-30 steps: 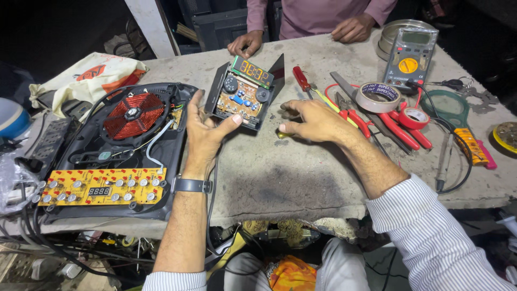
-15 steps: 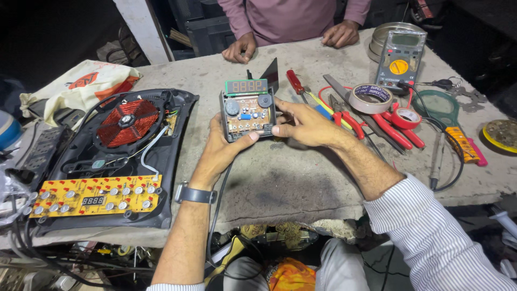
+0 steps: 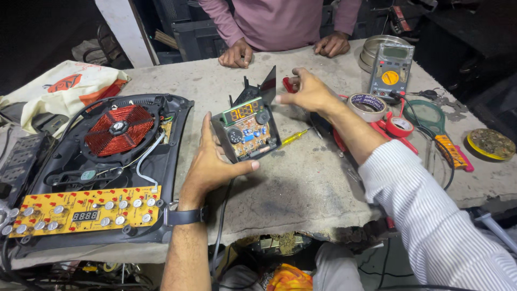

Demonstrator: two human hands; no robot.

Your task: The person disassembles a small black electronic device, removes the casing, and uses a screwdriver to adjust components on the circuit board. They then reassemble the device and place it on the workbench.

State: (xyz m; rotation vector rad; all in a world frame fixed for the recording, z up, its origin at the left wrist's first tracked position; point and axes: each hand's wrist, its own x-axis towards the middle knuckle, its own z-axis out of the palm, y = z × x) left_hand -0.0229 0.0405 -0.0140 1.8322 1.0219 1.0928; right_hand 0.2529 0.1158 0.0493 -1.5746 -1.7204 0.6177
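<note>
The small circuit board (image 3: 246, 131) with a lit digit display stood tilted up near the middle of the grey table (image 3: 301, 188), its lower edge close to the tabletop. The left hand (image 3: 215, 161) gripped it from the left side and from below, thumb under the bottom edge and fingers behind the board. The right hand (image 3: 306, 91) was apart from the board, up and to the right, with fingers loosely open and holding nothing; its fingertips were near the board's dark back cover (image 3: 264, 86).

Just right of the board lay a yellow screwdriver (image 3: 293, 138), and beyond it tape rolls (image 3: 369, 105), red-handled pliers (image 3: 396, 134) and a multimeter (image 3: 391, 69). To the left, the opened induction cooker (image 3: 107, 161) with its red coil (image 3: 118, 129) and yellow control board (image 3: 81, 211) filled the table almost to the front edge.

In front of the board, the table surface was bare up to the broken front edge. At the far edge, another person's two hands (image 3: 237, 54) rested on the table.
</note>
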